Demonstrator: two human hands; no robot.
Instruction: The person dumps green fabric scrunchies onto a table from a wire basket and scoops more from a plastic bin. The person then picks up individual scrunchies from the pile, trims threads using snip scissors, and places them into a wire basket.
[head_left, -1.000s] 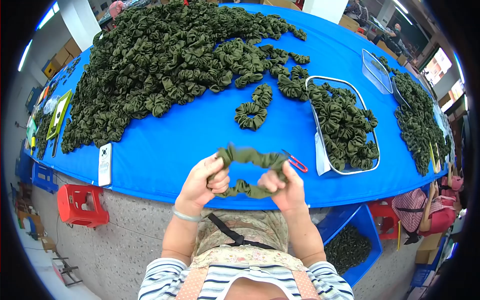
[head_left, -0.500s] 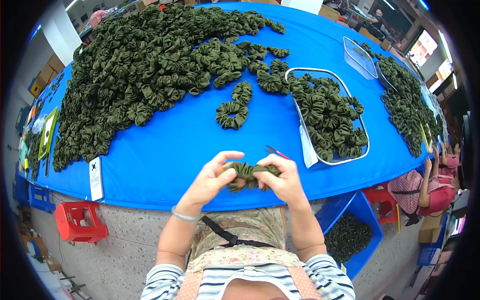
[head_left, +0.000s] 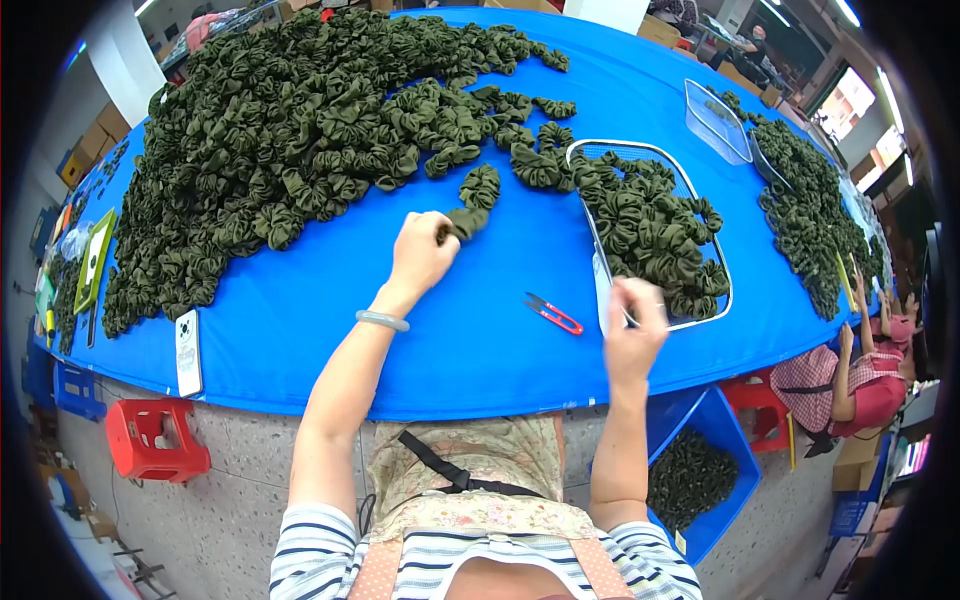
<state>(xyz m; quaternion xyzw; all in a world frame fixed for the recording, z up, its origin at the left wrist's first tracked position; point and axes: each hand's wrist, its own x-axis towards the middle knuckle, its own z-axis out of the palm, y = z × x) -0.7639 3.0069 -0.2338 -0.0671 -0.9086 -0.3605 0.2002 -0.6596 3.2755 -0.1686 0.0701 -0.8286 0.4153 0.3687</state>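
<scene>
My left hand (head_left: 424, 252) pinches the edge of a dark green scrunchie (head_left: 468, 221) lying on the blue cloth. Just beyond it sits another scrunchie (head_left: 481, 186), apart from the big pile (head_left: 290, 130). My right hand (head_left: 637, 328), smeared by motion, hovers at the near left corner of a white-rimmed mesh basket (head_left: 640, 145); its fingers are too blurred to read. Many scrunchies (head_left: 650, 225) fill the basket. Between my hands, red-handled thread snips (head_left: 553, 313) rest on the cloth.
A phone (head_left: 188, 352) lies near the left table edge. At the right are an empty-looking clear tray (head_left: 716, 125) and a second scrunchie pile (head_left: 800, 210). Below stand a red stool (head_left: 158, 440) and a blue bin (head_left: 735, 510) of dark pieces. Co-workers sit at the right.
Both hands have parted from the scrunchie they held together. My left hand moved forward onto the scrunchie on the cloth; my right moved right to the basket, uncovering the snips.
</scene>
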